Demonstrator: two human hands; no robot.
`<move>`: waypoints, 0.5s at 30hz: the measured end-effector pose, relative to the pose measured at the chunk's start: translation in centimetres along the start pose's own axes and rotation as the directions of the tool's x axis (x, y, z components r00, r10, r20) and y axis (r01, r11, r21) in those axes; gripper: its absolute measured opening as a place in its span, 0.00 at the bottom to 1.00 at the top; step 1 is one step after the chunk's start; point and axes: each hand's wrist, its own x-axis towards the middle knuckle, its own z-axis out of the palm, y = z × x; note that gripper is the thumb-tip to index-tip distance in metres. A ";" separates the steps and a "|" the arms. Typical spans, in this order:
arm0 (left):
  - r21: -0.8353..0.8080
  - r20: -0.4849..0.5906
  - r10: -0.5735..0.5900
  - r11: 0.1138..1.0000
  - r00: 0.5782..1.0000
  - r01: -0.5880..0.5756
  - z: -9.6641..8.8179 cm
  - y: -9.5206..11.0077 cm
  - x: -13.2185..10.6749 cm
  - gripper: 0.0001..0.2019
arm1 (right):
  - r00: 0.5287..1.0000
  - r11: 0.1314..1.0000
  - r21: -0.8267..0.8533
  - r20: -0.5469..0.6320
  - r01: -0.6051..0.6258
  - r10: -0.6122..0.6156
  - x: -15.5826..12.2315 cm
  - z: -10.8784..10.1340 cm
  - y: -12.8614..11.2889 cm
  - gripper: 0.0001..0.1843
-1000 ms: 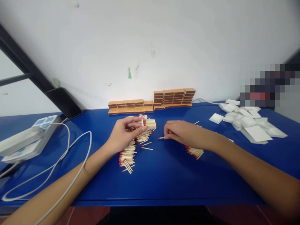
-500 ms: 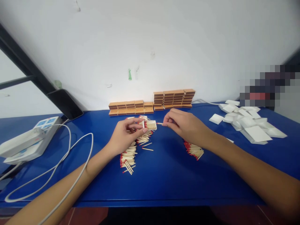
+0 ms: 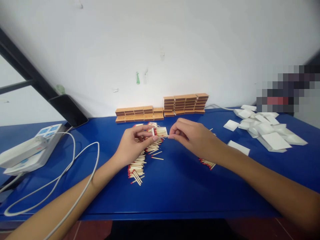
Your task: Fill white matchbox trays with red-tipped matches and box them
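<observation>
A person is sitting at a blue bench (image 3: 175, 186), both bare arms reaching forward. The left hand (image 3: 132, 143) is holding a small white tray (image 3: 160, 132) just above the bench, thumb and fingers closing around its near end. The tray is lying roughly level at the middle of the bench, with red-tipped matches showing inside it. The right hand (image 3: 195, 138) is meeting the tray's right end, its thumb and fingertips pinching together there. Whether a match is sitting between them cannot be told.

A long pile of matches (image 3: 137, 165) is lying under and in front of the left hand. A smaller pile (image 3: 207, 163) is peeking out beneath the right wrist. Brown boxes (image 3: 185, 104) are standing in stacks against the white wall behind. A heap of white sleeves (image 3: 265, 128) is lying far right. At the left, a power strip (image 3: 30, 148) is trailing a looping white cable (image 3: 75, 156), and a dark phone (image 3: 68, 109) is leaning against the wall.
</observation>
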 end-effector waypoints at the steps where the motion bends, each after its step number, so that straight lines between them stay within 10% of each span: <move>1: 0.032 -0.037 0.018 0.999 0.999 -0.017 -0.2 0.1 0.1 0.24 | 0.999 1.000 0.029 0.032 0.002 -0.003 -0.1 0.1 -0.3 0.09; 15: 0.025 -0.083 0.022 0.999 0.996 -0.020 -0.1 0.0 0.2 0.23 | 0.946 1.000 0.006 0.324 0.020 -0.020 -1.7 3.8 -4.1 0.09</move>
